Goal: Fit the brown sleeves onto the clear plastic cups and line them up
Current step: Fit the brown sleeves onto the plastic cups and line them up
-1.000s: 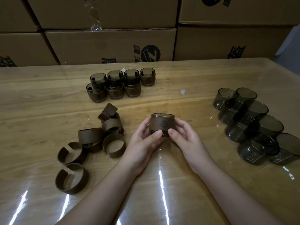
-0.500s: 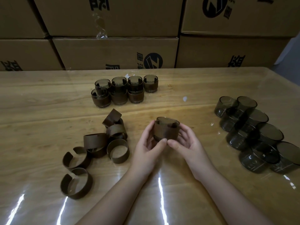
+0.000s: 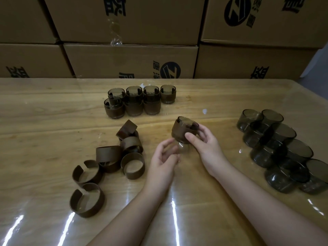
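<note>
Lifted now, tilted, toward finished cups (image 3: 140, 102): sleeved cup (image 3: 183, 131) pinched by right hand (image 3: 204, 144); left hand (image 3: 164, 157) released, loosely open. Next: setting upright beside finished cups.

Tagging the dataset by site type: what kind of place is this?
Likely a packing or stockroom bench, not a home. Stacked printed cartons wall off the back of the wooden table, and batches of bare cups and loose brown sleeves await hand assembly.

A tinted clear cup (image 3: 183, 131) wearing a brown sleeve is tilted above the table. Finished cups (image 3: 140, 102) stand in two rows at the back, loose sleeves (image 3: 110, 157) left, bare cups (image 3: 284, 150) right.
</note>
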`<state>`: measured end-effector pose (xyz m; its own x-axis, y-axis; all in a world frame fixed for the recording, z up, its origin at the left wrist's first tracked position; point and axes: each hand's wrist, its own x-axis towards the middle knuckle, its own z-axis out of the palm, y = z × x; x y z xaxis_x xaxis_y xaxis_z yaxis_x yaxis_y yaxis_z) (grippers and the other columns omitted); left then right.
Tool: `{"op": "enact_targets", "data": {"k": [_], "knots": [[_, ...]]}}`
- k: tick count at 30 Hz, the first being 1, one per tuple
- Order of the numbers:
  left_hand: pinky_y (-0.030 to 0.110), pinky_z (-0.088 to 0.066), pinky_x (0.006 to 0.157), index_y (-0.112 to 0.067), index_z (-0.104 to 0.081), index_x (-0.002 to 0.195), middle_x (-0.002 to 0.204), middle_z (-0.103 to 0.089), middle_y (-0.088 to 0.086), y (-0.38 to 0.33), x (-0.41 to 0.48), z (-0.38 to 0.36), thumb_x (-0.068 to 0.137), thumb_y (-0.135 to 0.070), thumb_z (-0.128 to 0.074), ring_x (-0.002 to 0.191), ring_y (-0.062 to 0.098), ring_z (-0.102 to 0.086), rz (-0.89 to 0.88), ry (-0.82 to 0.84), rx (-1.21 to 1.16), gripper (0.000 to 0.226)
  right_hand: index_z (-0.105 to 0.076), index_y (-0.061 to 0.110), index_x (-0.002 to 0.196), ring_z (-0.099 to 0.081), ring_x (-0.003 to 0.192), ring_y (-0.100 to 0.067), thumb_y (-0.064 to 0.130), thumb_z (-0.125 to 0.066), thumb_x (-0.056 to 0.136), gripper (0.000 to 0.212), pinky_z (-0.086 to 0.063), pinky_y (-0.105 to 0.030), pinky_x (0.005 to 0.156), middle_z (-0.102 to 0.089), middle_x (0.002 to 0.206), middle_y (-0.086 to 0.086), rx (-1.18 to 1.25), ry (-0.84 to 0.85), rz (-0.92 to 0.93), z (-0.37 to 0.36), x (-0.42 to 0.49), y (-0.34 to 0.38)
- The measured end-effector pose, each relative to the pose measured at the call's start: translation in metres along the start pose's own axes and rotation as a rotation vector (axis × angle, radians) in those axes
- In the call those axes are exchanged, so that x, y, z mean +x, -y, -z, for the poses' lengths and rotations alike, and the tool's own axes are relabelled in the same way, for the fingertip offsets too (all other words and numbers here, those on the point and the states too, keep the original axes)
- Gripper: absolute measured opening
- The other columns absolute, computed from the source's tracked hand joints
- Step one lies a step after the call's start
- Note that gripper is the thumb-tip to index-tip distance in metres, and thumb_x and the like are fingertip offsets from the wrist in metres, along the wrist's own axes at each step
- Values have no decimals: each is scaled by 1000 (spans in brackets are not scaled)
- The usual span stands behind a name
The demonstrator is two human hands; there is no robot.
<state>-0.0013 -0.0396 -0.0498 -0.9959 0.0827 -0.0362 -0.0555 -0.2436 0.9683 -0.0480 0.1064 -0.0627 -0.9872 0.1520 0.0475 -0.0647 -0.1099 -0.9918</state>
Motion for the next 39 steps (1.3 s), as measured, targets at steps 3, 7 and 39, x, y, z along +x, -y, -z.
{"op": "enact_targets", "data": {"k": [3,7,39], "knots": [[27,-54,90,-14,-64,104,126,-58,-5,-3,0,-4,89,14,-50,113,14,-61,-5,11,25,35,-50,10,130,-63,97,7,7,-69,85,49,-46,-5,72,-61,126,-3,-61,3,-11,-6,33,-1],[24,-52,85,-9,-64,96,101,-71,-5,-3,1,-5,92,11,-47,96,14,-67,43,39,33,26,-51,14,128,-58,104,0,11,-72,83,50,-46,-5,73,-60,129,-1,-108,-5,-23,-12,73,2],[21,-52,61,-6,-59,93,75,-68,-3,-3,6,-9,92,14,-39,61,11,-65,62,124,68,29,-38,29,145,-44,128,-20,30,-65,88,63,-39,-31,99,-38,147,0,-628,-82,115,-37,154,-16]]}}
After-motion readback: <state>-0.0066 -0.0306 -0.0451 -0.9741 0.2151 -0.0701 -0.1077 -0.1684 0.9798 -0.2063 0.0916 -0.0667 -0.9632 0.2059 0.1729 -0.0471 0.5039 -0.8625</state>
